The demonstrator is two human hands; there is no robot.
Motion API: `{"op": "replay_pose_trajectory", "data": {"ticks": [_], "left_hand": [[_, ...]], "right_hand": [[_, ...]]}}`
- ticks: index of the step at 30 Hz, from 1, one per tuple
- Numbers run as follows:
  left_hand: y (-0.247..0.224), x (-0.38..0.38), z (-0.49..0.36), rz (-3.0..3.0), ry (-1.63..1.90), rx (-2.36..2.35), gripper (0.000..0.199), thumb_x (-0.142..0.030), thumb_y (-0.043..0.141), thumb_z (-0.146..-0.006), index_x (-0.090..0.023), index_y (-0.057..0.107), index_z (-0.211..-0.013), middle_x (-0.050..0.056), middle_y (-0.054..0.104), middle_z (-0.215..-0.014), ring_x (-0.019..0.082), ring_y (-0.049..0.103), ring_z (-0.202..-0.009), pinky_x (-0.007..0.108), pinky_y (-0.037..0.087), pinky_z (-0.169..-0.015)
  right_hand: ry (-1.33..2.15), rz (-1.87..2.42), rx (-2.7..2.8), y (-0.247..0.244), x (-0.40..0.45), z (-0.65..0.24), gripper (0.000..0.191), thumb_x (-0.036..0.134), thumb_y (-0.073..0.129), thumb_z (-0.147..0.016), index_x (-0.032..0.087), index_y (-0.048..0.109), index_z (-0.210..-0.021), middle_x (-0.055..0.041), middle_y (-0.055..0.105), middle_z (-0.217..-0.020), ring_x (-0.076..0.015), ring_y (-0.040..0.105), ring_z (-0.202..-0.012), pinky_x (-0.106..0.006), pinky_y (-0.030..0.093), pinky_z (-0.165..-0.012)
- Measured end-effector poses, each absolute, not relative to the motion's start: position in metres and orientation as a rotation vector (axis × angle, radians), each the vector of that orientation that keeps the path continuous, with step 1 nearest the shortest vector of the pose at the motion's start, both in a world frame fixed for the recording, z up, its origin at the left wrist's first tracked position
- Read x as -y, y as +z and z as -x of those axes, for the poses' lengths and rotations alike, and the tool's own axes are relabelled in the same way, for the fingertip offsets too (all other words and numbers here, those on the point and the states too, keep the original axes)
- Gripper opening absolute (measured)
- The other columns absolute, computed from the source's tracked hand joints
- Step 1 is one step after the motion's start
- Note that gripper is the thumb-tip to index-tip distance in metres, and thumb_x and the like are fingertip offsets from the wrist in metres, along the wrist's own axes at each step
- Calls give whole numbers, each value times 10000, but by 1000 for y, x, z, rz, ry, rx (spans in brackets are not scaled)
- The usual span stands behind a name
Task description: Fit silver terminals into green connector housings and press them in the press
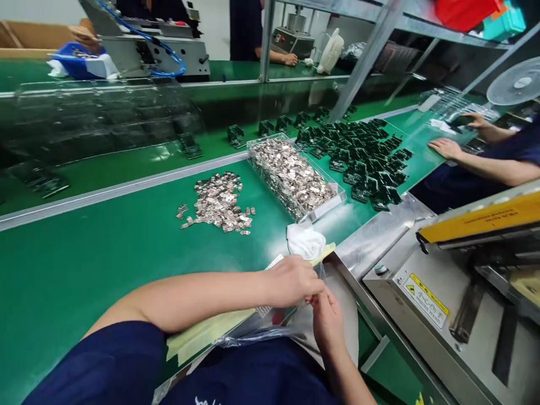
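Note:
My left hand reaches across the table's front edge, its fingers curled closed. Its fingertips meet those of my right hand, which is pinched shut over my lap. Whatever lies between the fingers is too small or hidden to make out. Clear plastic film hangs below them along the edge. Under my left wrist shows a sheet with rows of small white pieces, partly covered. Yellowish tape runs along the edge. A crumpled white cloth lies just beyond my left hand.
Small metal pieces lie in a loose pile; more fill a clear tray. Many dark parts spread behind it. A machine with a warning label stands at right. A co-worker's hands rest at far right; a conveyor runs behind.

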State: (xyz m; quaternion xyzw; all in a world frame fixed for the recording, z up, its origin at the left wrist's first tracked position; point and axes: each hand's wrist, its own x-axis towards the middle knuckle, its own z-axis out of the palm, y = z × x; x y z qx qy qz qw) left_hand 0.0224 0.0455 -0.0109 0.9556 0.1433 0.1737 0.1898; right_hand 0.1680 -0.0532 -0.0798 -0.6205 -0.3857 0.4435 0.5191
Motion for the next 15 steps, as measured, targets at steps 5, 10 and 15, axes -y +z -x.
{"op": "replay_pose_trajectory", "data": {"ticks": [5, 10, 15], "left_hand": [[-9, -52, -1, -2680, 632, -527, 170, -120, 505, -847, -182, 653, -902, 54, 709, -881, 181, 630, -820, 305, 479, -711], [-21, -59, 126, -2234, 1032, -1434, 134, -204, 531, -843, -217, 644, -772, 23, 688, -806, 158, 644, -822, 283, 510, -811], [-29, -57, 299, -1584, 1324, -2380, 198, -281, 581, -825, -153, 564, -974, 114, 608, -998, 262, 591, -998, 463, 483, -922]], "right_hand": [[715, 1491, 1108, -45, 35, -173, 341, 444, 545, -942, 193, 574, -713, -1, 521, -669, -153, 479, -645, -265, 390, -629], [703, 1217, 1789, -12, -24, -127, 213, 332, 542, -944, 195, 647, -820, -17, 585, -698, -164, 540, -633, -280, 417, -625], [658, 1197, 2260, -14, -88, -69, 174, 266, 583, -887, 192, 680, -1010, -56, 636, -871, -180, 603, -693, -296, 450, -661]]}}
